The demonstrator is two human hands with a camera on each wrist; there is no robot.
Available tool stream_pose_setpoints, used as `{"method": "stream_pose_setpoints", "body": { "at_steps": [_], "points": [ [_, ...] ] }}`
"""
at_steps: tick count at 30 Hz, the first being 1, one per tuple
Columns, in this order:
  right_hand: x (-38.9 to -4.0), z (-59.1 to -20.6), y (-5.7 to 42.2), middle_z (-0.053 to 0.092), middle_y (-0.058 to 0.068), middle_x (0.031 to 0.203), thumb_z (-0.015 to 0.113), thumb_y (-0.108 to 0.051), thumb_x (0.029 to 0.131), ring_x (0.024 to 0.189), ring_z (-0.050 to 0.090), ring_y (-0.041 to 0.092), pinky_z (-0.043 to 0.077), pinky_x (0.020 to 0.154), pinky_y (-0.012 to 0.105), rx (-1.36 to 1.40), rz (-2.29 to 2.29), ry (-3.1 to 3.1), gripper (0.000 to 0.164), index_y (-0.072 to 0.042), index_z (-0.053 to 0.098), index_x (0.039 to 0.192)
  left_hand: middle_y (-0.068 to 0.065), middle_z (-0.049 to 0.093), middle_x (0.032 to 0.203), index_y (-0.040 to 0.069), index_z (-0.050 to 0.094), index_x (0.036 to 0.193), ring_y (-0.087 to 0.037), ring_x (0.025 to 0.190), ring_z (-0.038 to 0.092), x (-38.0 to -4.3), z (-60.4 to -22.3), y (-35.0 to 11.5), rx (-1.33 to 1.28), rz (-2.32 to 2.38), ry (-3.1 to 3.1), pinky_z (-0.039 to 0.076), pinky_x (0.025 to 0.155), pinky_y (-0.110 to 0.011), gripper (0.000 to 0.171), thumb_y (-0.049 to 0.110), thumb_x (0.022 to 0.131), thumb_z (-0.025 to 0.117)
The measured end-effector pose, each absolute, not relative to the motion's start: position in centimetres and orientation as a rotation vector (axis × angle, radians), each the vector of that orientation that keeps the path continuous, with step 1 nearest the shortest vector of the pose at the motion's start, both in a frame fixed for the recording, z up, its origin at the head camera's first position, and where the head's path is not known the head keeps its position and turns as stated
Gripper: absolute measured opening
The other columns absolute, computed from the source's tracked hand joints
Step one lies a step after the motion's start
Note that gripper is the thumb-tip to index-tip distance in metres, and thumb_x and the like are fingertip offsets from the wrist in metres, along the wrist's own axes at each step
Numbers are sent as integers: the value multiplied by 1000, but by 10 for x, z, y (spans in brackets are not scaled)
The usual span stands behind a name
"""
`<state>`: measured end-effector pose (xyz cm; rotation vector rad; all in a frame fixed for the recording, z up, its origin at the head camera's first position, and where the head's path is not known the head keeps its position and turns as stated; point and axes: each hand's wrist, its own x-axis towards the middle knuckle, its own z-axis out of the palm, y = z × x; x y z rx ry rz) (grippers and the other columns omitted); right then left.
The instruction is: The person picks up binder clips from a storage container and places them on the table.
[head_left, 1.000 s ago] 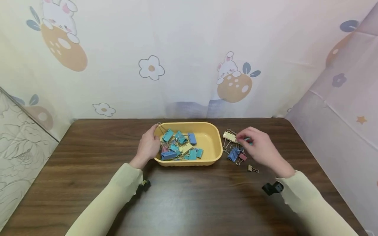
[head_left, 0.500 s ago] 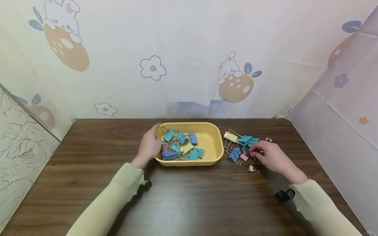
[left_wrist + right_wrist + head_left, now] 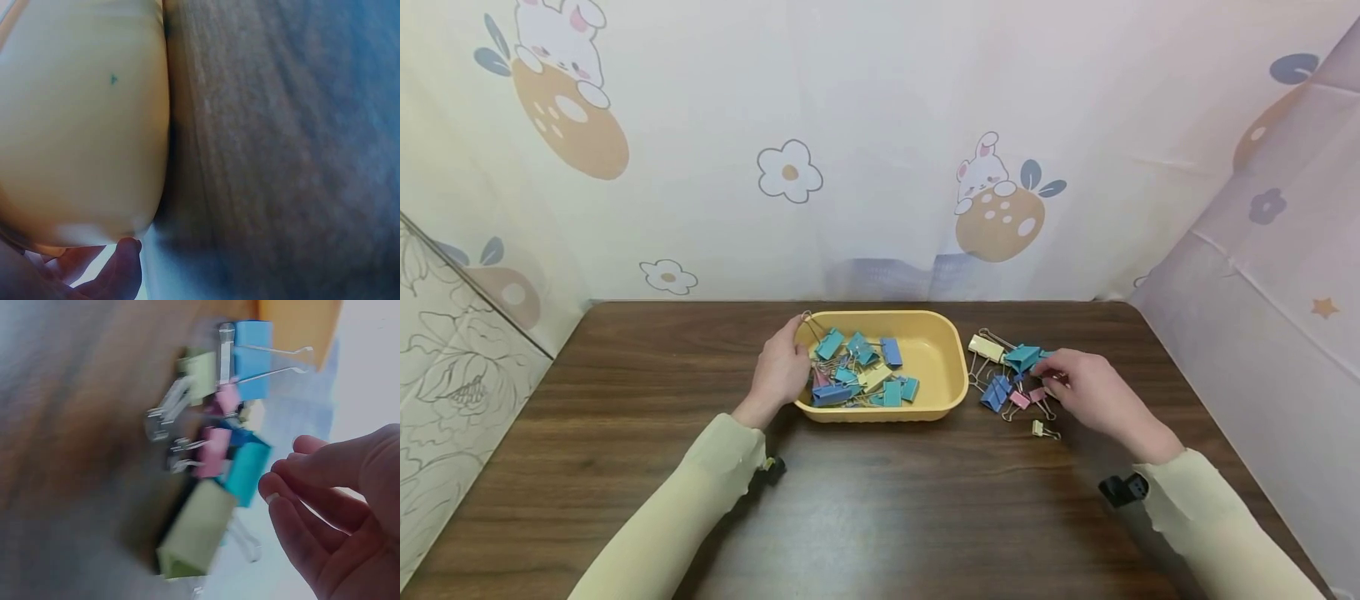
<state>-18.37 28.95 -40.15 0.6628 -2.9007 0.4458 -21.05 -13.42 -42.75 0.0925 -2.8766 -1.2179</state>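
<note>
My left hand grips the left end of a yellow plastic tray; the left wrist view shows its fingertips curled against the tray wall. Binder clips in teal, blue, yellow and pink lie heaped in the tray's left part. My right hand is over a loose pile of clips right of the tray. In the right wrist view its thumb and fingers are loosely bent, tips close to a teal binder clip, with nothing seen between them. Two pink clips and a blue clip lie nearby.
A large yellow clip lies beside the tray's right end, and a small yellow clip sits at the pile's front. Another large yellowish clip shows in the right wrist view. Behind the wooden table hangs a printed curtain.
My right hand moved right and toward me from the yellow and teal clips, then slightly back up. A second pink clip, earlier under its fingers, now shows on the table. My left hand stays put.
</note>
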Motion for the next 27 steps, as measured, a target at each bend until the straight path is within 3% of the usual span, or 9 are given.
{"method": "stream_pose_setpoints", "body": {
  "at_steps": [5,13,21,23,27],
  "points": [
    [-183,-382,272,66,3,95,61,-3,86,73,58,11,46,61,31,682,518,-2875,15,-10,69,97,-9,41,143,15,29,147,-23,74,53,-211,-426,-134,84,-1206,-2882,41,66,-34,51,14,96,37],
    [-192,-361,218,64,-3,98,61,-13,89,71,61,8,51,61,29,812,672,-2825,14,-15,68,101,-9,42,142,16,28,148,-22,65,53,-209,-425,-134,105,-1233,-2889,41,56,-34,52,15,97,36],
    [-207,-382,160,63,-2,98,66,-12,85,88,60,13,50,75,32,1116,584,-2845,16,-11,68,101,-10,42,141,16,28,147,-23,57,50,-210,-426,-134,99,-1233,-2887,41,53,-35,52,15,96,36],
    [-208,-390,151,62,-3,99,67,-13,85,91,59,14,49,77,32,1174,530,-2868,16,-12,68,101,-10,43,141,16,29,147,-22,65,52,-210,-426,-134,96,-1229,-2885,41,55,-34,51,15,96,36],
    [-210,-400,142,59,-5,100,69,-17,84,92,57,13,48,77,32,1207,492,-2907,16,-15,69,99,-10,43,141,16,29,147,-22,66,53,-211,-425,-134,96,-1239,-2885,41,56,-34,52,14,96,36]
  ]
}}
